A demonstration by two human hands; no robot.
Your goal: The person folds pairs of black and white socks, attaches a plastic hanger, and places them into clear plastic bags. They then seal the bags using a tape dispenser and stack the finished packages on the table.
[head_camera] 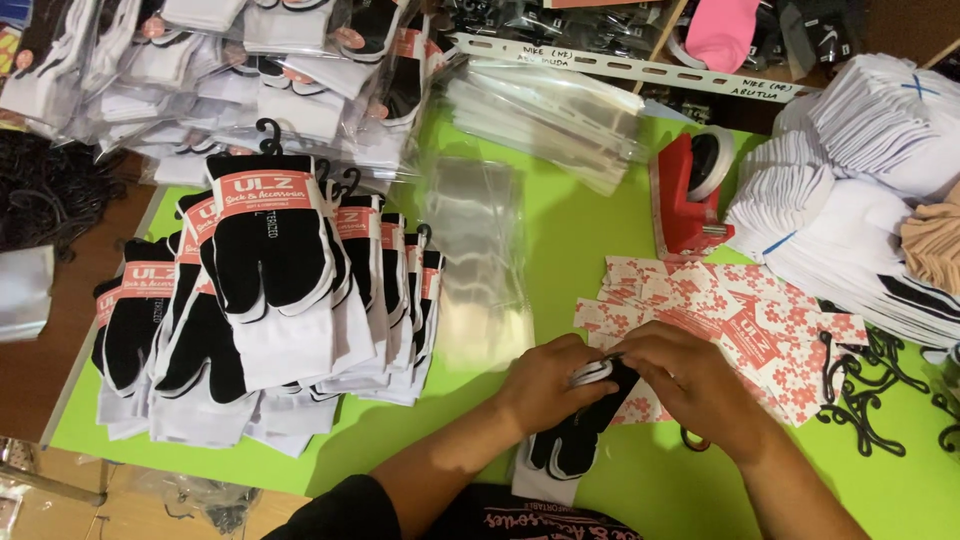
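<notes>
Both hands meet over a black-and-white sock pair (580,425) at the near edge of the green worktop (560,210): the left hand (548,382) has its grip clamped round the white cuff end, and the right hand (690,385) lies with fingers curled together on the same end from 3 o'clock. The toe end of the pair trails toward 6 o'clock, past the worktop's edge.

Just beyond the right hand, at 1 o'clock, a fan of pink flower-print header cards (740,320) lies flat, and black plastic hooks (865,385) are scattered at 3 o'clock beside it. At 9 o'clock, well apart from the hands, stands a stacked row of finished sock pairs (270,290) with red-and-white headers and hooks. Between that row and the cards a stack of clear plastic sleeves (475,250) lies at 11 o'clock. Farther off, a red tape dispenser (690,195) sits at 1 o'clock, piles of folded white socks (850,180) at 2 o'clock, and bagged socks (250,70) heap along the far left.
</notes>
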